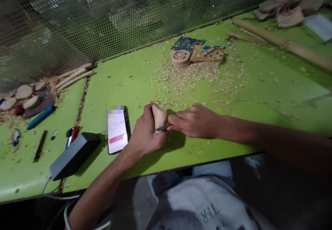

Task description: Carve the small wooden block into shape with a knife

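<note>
My left hand (pixel 147 133) is wrapped round a pale block of wood (pixel 158 116), whose upper face shows between thumb and fingers. In my right hand (pixel 193 121) is a carving knife (pixel 162 128) with a yellowish-brown handle, mostly covered by my fingers. Its short dark blade points left and lies against the lower part of the wood, close to my left thumb. Both hands are just above the green table (pixel 135 92), near its front edge. Left of my left hand lies a phone (pixel 116 130) with its screen lit.
Wood shavings (pixel 186 76) surround a carved round wooden piece (pixel 181 58) and a painted block (pixel 209 54). A grey box (pixel 74 155) with a cable lies front left, near a blue marker (pixel 40 117) and wood slices (pixel 24 92). A long pole (pixel 282 43) rests at right, before the mesh screen (pixel 129 12).
</note>
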### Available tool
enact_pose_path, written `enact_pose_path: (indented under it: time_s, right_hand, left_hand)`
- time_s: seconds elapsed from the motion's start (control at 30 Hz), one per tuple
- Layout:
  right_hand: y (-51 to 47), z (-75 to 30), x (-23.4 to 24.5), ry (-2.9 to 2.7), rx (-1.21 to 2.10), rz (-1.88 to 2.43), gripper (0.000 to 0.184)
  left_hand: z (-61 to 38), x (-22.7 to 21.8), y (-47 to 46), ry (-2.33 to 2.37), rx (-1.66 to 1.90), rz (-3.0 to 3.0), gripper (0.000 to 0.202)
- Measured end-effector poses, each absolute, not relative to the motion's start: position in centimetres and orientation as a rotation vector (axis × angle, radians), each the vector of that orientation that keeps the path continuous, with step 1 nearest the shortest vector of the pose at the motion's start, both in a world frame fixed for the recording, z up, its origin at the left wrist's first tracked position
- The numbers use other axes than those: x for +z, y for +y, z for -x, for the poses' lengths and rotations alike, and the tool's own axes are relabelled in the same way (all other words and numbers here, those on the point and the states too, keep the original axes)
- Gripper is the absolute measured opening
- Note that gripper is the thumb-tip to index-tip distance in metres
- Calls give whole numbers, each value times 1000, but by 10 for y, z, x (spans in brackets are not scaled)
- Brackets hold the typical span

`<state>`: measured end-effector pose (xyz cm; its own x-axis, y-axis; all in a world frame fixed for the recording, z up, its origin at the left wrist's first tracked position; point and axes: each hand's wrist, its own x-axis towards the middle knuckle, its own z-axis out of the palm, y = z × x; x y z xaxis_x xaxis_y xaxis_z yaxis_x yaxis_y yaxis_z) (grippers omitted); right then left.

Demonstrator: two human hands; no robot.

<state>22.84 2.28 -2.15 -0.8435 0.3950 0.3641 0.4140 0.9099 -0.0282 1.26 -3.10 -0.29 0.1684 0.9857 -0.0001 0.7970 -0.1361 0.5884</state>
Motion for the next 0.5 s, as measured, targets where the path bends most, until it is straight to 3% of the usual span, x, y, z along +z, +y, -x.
enact_pose_path:
  time_s: [0.37, 0.5]
  right_hand:
    - [26, -230, -17, -2715, -61, 614, 50]
    - [77, -261, -12, -2489, 14, 1022, 66]
  left_hand:
    - [-13, 3, -34, 1598, 541, -1931, 49]
    - [-11, 7, -41, 1550, 457, -1952, 55]
